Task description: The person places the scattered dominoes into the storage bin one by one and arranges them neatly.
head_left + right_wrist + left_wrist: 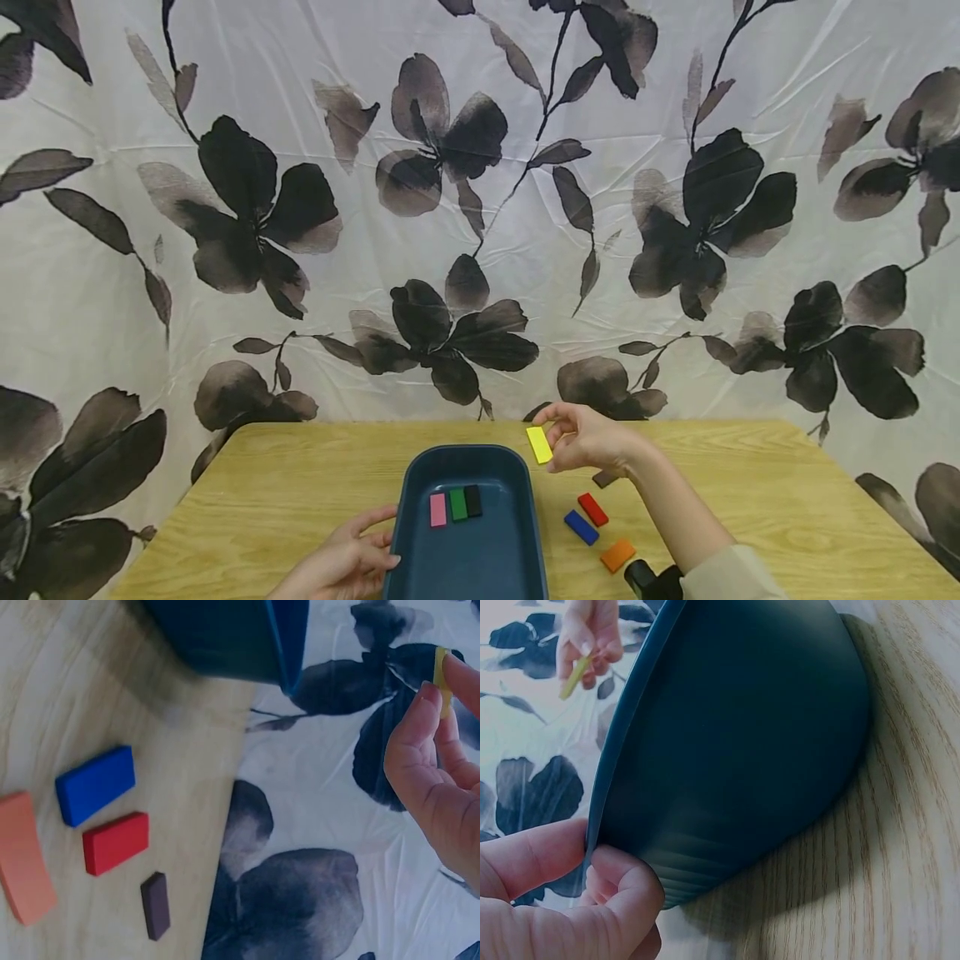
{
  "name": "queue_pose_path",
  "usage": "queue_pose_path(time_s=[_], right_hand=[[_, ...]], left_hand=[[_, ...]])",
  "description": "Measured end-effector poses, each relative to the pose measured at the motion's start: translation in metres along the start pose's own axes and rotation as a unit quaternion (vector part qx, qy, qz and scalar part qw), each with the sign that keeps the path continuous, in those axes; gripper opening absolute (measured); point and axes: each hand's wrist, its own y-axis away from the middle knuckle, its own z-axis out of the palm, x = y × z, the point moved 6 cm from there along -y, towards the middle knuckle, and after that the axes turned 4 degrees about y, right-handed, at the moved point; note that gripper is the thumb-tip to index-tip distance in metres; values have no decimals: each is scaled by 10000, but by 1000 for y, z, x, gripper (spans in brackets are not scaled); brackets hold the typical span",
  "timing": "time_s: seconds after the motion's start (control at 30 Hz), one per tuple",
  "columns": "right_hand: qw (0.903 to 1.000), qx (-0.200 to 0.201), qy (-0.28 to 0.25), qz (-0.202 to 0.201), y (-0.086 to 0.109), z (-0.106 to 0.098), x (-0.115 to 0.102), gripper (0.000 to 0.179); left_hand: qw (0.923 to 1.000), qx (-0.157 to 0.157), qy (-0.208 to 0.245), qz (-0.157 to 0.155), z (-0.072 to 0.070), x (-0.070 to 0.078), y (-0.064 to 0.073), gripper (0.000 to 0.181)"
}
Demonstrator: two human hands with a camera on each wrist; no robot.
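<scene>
My right hand (592, 440) pinches a yellow block (539, 445) above the table, just right of the far end of a dark blue tray (468, 575). In the right wrist view, thumb and fingers hold the yellow block (442, 681) edge-on. With thumb and fingers, my left hand (347, 554) grips the tray's left rim; the left wrist view shows the hand (577, 900) pinching that rim (609, 776). Inside the tray, near its far end, a pink block (438, 510), a green block (458, 505) and a black block (472, 501) lie in a row.
Right of the tray lie a blue block (581, 527), a red block (592, 509), an orange block (618, 556) and a dark brown block (604, 478), partly behind the right arm. A black object (652, 579) sits by the right sleeve. Floral cloth (480, 208) hangs behind the wooden table (285, 467).
</scene>
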Motion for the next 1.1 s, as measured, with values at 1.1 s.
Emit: queue_pose_path(time_s=[1.1], right_hand=[[9998,-38,-94,192,-40,39,-9,55]], left_hand=[[9993,330,-141,116,-4,0,3,78]])
